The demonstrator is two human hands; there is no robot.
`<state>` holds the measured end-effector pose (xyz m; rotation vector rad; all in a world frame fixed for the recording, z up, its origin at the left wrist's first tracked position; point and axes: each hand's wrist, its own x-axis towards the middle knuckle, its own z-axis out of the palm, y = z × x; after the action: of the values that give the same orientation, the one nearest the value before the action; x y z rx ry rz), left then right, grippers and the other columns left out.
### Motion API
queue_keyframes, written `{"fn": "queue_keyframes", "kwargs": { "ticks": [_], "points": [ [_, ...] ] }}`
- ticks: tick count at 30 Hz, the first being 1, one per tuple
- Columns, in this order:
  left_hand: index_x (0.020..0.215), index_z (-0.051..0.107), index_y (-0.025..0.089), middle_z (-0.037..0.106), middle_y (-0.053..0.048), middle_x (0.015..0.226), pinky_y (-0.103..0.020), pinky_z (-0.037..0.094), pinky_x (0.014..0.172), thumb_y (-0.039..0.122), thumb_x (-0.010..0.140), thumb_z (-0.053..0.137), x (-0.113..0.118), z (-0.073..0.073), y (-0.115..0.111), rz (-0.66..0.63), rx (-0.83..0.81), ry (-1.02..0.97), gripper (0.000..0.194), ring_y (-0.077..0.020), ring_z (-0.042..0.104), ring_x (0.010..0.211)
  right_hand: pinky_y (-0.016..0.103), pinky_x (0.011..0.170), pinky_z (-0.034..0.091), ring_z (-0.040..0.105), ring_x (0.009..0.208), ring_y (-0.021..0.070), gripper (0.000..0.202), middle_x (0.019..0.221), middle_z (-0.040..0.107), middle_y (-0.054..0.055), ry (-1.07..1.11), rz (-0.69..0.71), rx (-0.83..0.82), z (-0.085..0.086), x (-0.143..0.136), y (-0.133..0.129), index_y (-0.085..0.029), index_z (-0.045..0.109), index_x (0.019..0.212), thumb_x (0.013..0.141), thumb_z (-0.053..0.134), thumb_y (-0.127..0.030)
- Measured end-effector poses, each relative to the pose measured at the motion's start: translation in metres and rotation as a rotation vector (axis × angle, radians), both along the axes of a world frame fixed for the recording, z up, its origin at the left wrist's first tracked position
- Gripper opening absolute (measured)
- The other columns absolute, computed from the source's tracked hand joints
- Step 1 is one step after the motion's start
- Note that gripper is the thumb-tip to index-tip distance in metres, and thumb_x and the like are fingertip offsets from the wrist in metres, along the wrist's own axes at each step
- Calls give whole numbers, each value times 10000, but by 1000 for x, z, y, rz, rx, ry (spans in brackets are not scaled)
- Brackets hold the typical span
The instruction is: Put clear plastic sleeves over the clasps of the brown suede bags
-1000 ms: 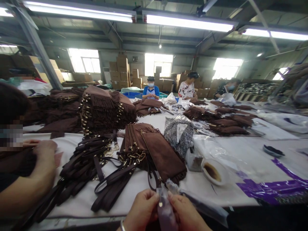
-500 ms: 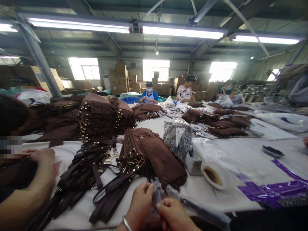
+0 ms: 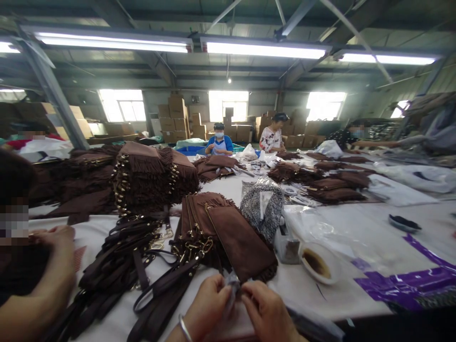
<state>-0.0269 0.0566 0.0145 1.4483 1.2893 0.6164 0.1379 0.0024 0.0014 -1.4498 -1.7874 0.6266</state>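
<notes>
Translucent film (image 3: 233, 287) is what the work turns on, held low at the centre, just in front of the nearest bags. Biggest of all is the white-covered table (image 3: 377, 237), with a tall stack of brown fringed bags (image 3: 149, 180) towards the left. Next comes a loose heap of dark straps (image 3: 114, 266); no film shows around those straps, so if each is due for it, most of the work looks left to do. Beside the heap, nearer the middle, lies a pile of zipped bags whose top pouch (image 3: 242, 242) slants down almost to the fingers. Behind it stands a speckled plastic bag (image 3: 261, 209), and to the right of the pouch sits a bowl (image 3: 333, 275) with something brown inside. Just beside the right hand (image 3: 267, 308) runs a clear-sleeved strip (image 3: 313, 325), dark inside, perhaps a piece already covered. The left hand (image 3: 208, 297) pinches the film between thumb and fingers; the right is half curled right next to it, and I cannot tell whether its fingertips grip the film. Crumpled and bunched, the film seems partway through being handled, not yet smooth or settled. Smallest are the gold clasps (image 3: 206, 244) on the pile, which look bare.
</notes>
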Motion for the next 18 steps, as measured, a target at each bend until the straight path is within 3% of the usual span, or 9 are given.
{"fn": "queue_keyframes", "kwargs": {
  "ticks": [3, 6, 10, 15, 18],
  "points": [
    [718, 537, 199, 558, 26, 612, -259, 377, 542, 304, 725, 500, 0, 10, 4, -62, -27, 3, 112, -154, 518, 569, 325, 839, 421, 565, 941, 209, 226, 988, 633, 60, -196, -15, 202, 15, 11, 10, -231, 668, 987, 843, 534, -120],
    [671, 544, 205, 551, 27, 624, -251, 365, 593, 240, 718, 482, -3, 22, 6, -122, 65, 97, 85, -148, 509, 624, 346, 853, 378, 532, 924, 205, 178, 969, 619, 21, -321, 5, 222, 20, 6, 22, -263, 674, 921, 813, 618, -134],
    [620, 542, 205, 537, 23, 613, -250, 333, 599, 191, 724, 438, -9, 32, 6, -197, 107, 164, 148, -145, 494, 635, 325, 808, 365, 522, 849, 180, 155, 852, 610, 19, -302, 21, 223, 20, -1, 35, -213, 643, 755, 863, 560, -141],
    [628, 498, 205, 457, 51, 563, -246, 227, 473, 464, 814, 482, -6, 33, 3, -189, -74, 31, 319, -101, 365, 480, 311, 766, 382, 515, 820, 182, 204, 816, 582, 44, -203, 41, 253, 25, 7, 39, -183, 581, 755, 891, 449, -109],
    [653, 478, 209, 378, 81, 526, -243, 155, 435, 561, 808, 471, -2, 29, 4, -145, -182, -110, 385, -79, 261, 422, 335, 851, 360, 518, 925, 196, 112, 1001, 608, 52, -226, 133, 281, 32, 13, 29, -200, 611, 953, 876, 538, -165]
  ]
}}
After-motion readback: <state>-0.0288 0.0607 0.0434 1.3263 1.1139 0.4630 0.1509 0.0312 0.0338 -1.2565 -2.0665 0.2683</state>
